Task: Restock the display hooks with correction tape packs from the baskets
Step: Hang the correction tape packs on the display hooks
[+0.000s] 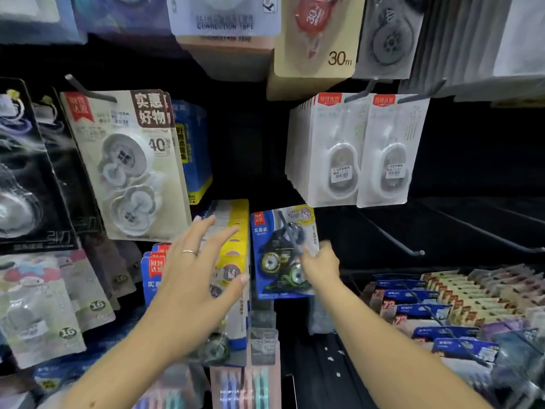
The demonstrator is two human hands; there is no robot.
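left hand [191, 270]: fingers spread and straight, ring on one finger, reaching over the yellow packs [236, 231]; fingertips at or just in front of their top edges, contact unclear. Holds nothing.
right hand [320, 265]: pinches the right edge of the blue pack [281, 252], thumb on the front face, other fingers hidden behind the card.
blue pack: blue card, two green-rimmed tape wheels under a blister, red logo top left. Tilted slightly; a grey hook [290, 234] crosses its front, tip near the right hand. Whether the pack hangs on the hook I cannot tell.
yellow packs: tight row hanging just left of the blue pack, seen edge-on.
beige pack [129, 163]: marked 40, two white tape wheels, hangs upper left on its own hook, tilted.
white packs [354, 149]: two rows side by side, upper right of the blue pack, red tabs on top.
30m pack [318, 33]: top row, above the white packs.
bare hooks [413, 246]: two long dark hooks at right, below the white packs.
baskets [442, 305]: lower right, wire, filled with rows of blue and tan packs standing on edge.
lower left: packs marked 16 [59, 317], blurred.
bottom centre: pink cards [250, 385] with pastel strips.
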